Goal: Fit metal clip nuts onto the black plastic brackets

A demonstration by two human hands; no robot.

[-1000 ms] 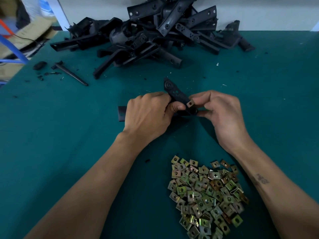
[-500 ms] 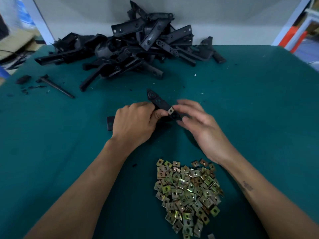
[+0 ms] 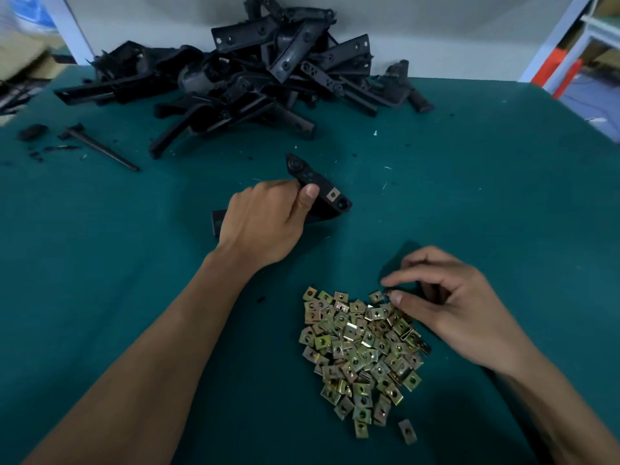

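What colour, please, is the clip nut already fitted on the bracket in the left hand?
Pale silvery metal, on the black bracket; the clip nut shows in the head view.

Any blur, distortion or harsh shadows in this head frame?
Head view: centre sharp, the black plastic bracket and heap of brass-coloured metal clip nuts crisp; top-left corner streaked by motion blur; wide-angle bowing bends the green table edge; shadows soft, no glare.

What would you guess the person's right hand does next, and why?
Probably pinch one clip nut from the pile and carry it to the bracket: the right hand has thumb and forefinger at the pile's top edge, while the left hand grips the bracket, which shows one fitted nut.
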